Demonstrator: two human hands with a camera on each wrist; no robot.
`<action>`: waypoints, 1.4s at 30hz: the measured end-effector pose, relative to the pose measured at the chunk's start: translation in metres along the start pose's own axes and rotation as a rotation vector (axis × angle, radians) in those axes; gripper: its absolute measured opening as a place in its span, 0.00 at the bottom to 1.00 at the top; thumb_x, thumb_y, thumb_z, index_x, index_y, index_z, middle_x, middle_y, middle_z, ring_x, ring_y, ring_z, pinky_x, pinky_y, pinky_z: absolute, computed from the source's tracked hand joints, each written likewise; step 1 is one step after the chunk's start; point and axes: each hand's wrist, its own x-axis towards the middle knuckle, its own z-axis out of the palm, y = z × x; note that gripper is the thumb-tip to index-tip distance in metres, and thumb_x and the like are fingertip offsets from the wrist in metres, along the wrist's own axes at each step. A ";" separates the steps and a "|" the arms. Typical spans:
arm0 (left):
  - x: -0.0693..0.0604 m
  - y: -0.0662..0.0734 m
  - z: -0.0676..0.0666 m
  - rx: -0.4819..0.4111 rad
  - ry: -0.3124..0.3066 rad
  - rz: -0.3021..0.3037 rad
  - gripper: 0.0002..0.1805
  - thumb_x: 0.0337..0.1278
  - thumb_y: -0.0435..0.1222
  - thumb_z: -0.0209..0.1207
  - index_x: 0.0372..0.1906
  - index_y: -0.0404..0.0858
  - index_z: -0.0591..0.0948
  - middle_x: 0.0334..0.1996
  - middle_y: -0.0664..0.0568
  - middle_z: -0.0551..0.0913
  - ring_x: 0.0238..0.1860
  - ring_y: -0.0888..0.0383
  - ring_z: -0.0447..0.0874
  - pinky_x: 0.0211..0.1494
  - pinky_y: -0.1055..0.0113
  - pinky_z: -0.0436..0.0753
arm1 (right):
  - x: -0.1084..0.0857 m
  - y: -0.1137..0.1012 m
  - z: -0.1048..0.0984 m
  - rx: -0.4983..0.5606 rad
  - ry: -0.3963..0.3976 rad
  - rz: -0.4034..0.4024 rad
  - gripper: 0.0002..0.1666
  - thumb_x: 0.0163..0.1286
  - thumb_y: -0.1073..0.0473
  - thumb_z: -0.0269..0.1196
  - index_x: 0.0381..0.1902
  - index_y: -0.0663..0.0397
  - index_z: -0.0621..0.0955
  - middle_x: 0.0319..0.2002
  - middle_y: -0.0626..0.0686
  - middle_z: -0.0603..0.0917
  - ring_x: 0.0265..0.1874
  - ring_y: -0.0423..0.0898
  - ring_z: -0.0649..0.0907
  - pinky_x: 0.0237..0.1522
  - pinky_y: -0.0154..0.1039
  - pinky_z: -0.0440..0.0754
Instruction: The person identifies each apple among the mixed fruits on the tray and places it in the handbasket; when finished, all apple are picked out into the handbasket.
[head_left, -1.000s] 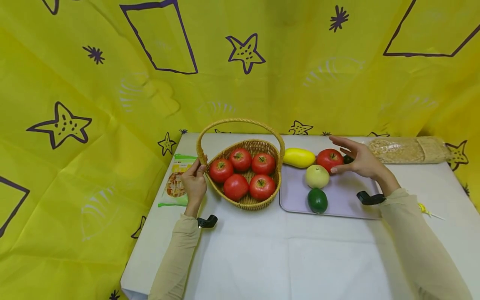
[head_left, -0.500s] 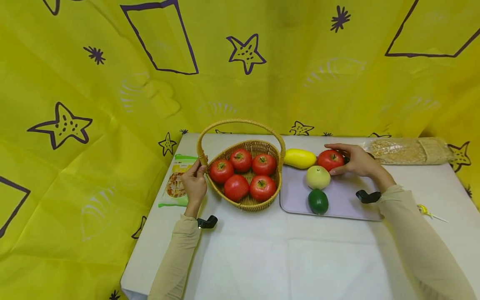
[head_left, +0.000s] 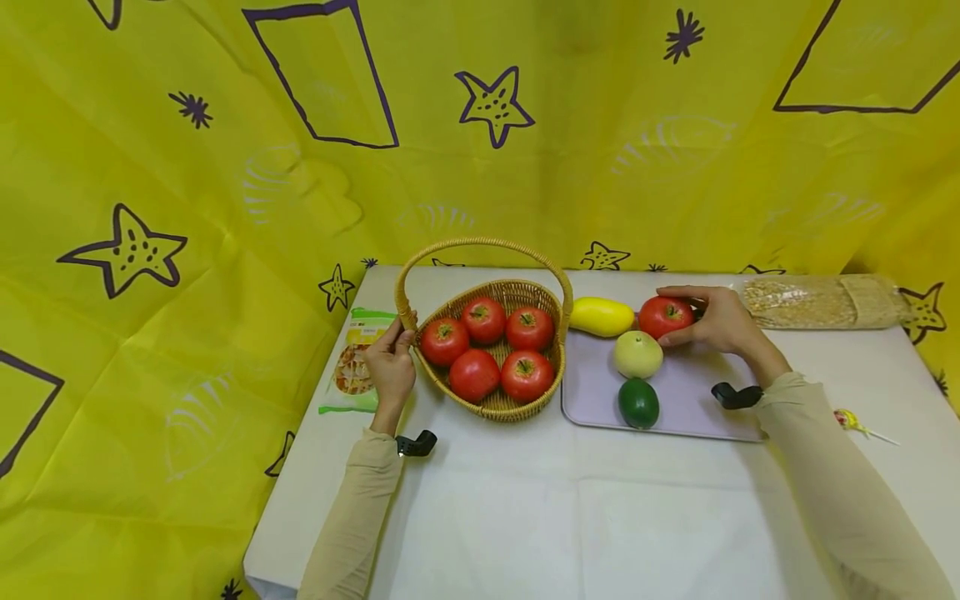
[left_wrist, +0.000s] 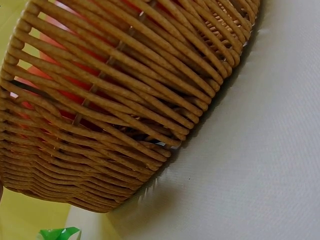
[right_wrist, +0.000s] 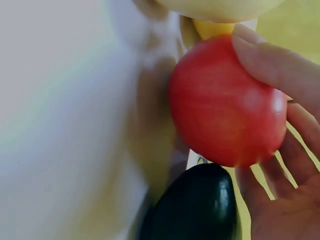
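Observation:
My left hand (head_left: 391,367) grips the wicker basket (head_left: 498,412) at its left side, where the arched handle meets the rim. Several red apples (head_left: 474,375) lie inside. On the lilac tray (head_left: 697,408), my right hand (head_left: 718,321) holds another red apple (head_left: 664,318), thumb on the near side and fingers around the far side. In the right wrist view this apple (right_wrist: 227,102) sits between thumb and fingers, beside a dark green smooth fruit (right_wrist: 197,205). A pale round fruit (head_left: 638,355) touches or nearly touches the held apple in the head view. The left wrist view shows only the basket's woven wall (left_wrist: 115,100).
A yellow oblong fruit (head_left: 602,317) and a dark green oval fruit (head_left: 639,403) are on the tray. Left of the basket lies a green-edged food packet (head_left: 356,367). At the right are a clear bag of grain-like food (head_left: 810,302) and a lollipop (head_left: 855,422).
My right hand has come down over the apple and closed its thumb and fingers on it. The apple has shifted slightly right. My left hand stays on the basket.

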 end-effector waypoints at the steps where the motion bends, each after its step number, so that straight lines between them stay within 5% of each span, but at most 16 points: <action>1: 0.000 0.000 0.000 -0.002 0.000 0.002 0.18 0.66 0.17 0.61 0.59 0.16 0.80 0.51 0.23 0.84 0.56 0.28 0.85 0.53 0.84 0.83 | 0.000 -0.001 0.000 0.014 0.010 0.018 0.52 0.48 0.52 0.88 0.71 0.55 0.80 0.70 0.70 0.78 0.65 0.70 0.80 0.63 0.47 0.85; 3: 0.000 -0.001 -0.001 -0.012 -0.005 0.010 0.17 0.66 0.17 0.61 0.59 0.17 0.81 0.51 0.24 0.85 0.56 0.28 0.85 0.53 0.83 0.84 | -0.001 -0.004 -0.001 0.045 0.035 0.041 0.52 0.49 0.52 0.88 0.71 0.54 0.81 0.73 0.68 0.76 0.68 0.70 0.78 0.69 0.60 0.80; 8: 0.000 -0.003 -0.001 -0.032 -0.018 0.033 0.17 0.66 0.17 0.60 0.59 0.18 0.82 0.51 0.27 0.86 0.56 0.30 0.86 0.55 0.82 0.84 | -0.003 -0.013 -0.006 0.136 0.130 0.059 0.49 0.51 0.54 0.87 0.71 0.56 0.81 0.74 0.64 0.75 0.68 0.65 0.79 0.58 0.23 0.81; 10: 0.000 -0.003 -0.001 -0.033 -0.023 0.036 0.17 0.67 0.17 0.61 0.59 0.19 0.82 0.51 0.28 0.87 0.57 0.32 0.86 0.55 0.81 0.84 | -0.005 -0.016 -0.009 0.158 0.169 0.071 0.48 0.53 0.54 0.86 0.71 0.55 0.81 0.72 0.63 0.76 0.62 0.55 0.84 0.49 0.12 0.76; 16: 0.000 -0.001 -0.001 -0.023 -0.014 0.027 0.17 0.66 0.17 0.61 0.58 0.17 0.81 0.51 0.24 0.85 0.54 0.30 0.86 0.53 0.83 0.84 | -0.014 -0.027 -0.015 0.232 0.236 0.075 0.45 0.54 0.55 0.85 0.70 0.53 0.83 0.66 0.53 0.81 0.43 0.21 0.82 0.46 0.15 0.81; 23: -0.001 0.000 0.000 -0.007 -0.001 0.021 0.17 0.64 0.16 0.62 0.58 0.16 0.81 0.50 0.23 0.85 0.53 0.26 0.85 0.51 0.85 0.83 | -0.029 -0.053 -0.019 0.356 0.226 0.027 0.42 0.51 0.64 0.86 0.66 0.51 0.86 0.55 0.31 0.86 0.42 0.26 0.88 0.45 0.20 0.85; 29: 0.000 -0.001 0.001 0.016 0.021 0.020 0.17 0.65 0.17 0.62 0.57 0.16 0.81 0.50 0.22 0.85 0.53 0.26 0.86 0.52 0.85 0.82 | -0.038 -0.076 -0.010 0.426 0.161 -0.086 0.44 0.48 0.72 0.84 0.66 0.61 0.84 0.56 0.34 0.89 0.44 0.33 0.91 0.49 0.26 0.88; 38: 0.000 -0.001 0.002 0.033 0.024 0.009 0.17 0.64 0.17 0.63 0.57 0.16 0.81 0.51 0.23 0.85 0.54 0.28 0.86 0.53 0.85 0.82 | -0.049 -0.100 0.009 0.323 0.131 -0.193 0.42 0.44 0.69 0.87 0.61 0.55 0.88 0.54 0.34 0.91 0.54 0.30 0.85 0.52 0.22 0.85; 42: 0.002 -0.015 0.004 0.040 0.038 0.001 0.17 0.64 0.17 0.63 0.56 0.16 0.82 0.51 0.24 0.85 0.55 0.29 0.86 0.53 0.87 0.81 | -0.051 -0.110 0.019 0.290 0.082 -0.213 0.41 0.45 0.65 0.88 0.61 0.53 0.88 0.55 0.37 0.91 0.55 0.29 0.84 0.53 0.22 0.84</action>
